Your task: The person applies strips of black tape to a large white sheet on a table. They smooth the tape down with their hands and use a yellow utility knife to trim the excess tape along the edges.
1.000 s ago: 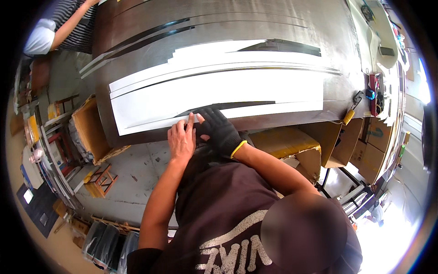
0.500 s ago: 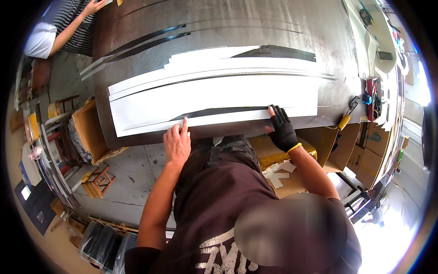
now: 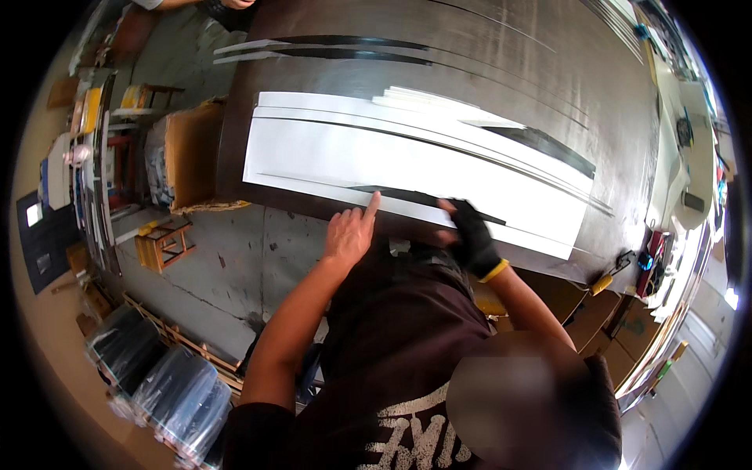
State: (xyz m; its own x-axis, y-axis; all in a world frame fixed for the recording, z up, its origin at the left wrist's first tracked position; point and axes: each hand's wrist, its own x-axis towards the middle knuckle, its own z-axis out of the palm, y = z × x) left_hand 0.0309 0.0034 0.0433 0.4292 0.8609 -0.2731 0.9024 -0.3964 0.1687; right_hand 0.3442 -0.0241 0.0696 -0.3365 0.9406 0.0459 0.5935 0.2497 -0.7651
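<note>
A long white sheet (image 3: 407, 160) with thin dark stripes lies flat on a big dark table (image 3: 501, 70). My bare left hand (image 3: 350, 231) rests at the sheet's near edge with its forefinger stretched out and pressing on the paper. My right hand (image 3: 470, 235), in a black glove with a yellow cuff, lies flat on the same edge a little to the right, fingers on the sheet. Neither hand grips anything. More white and black strips (image 3: 439, 102) lie farther back on the table.
An open cardboard box (image 3: 192, 157) stands left of the table, with a small wooden stool (image 3: 160, 244) on the concrete floor. Shelves (image 3: 86, 164) line the left wall. Clear plastic bins (image 3: 160, 384) sit at lower left. Another person's arm (image 3: 196, 4) shows at the top. Tools (image 3: 646, 262) lie at the table's right end.
My right hand has slid back left along the sheet's edge, closer to my left hand. The view has shifted, so the sheet now runs slanted across the table.
</note>
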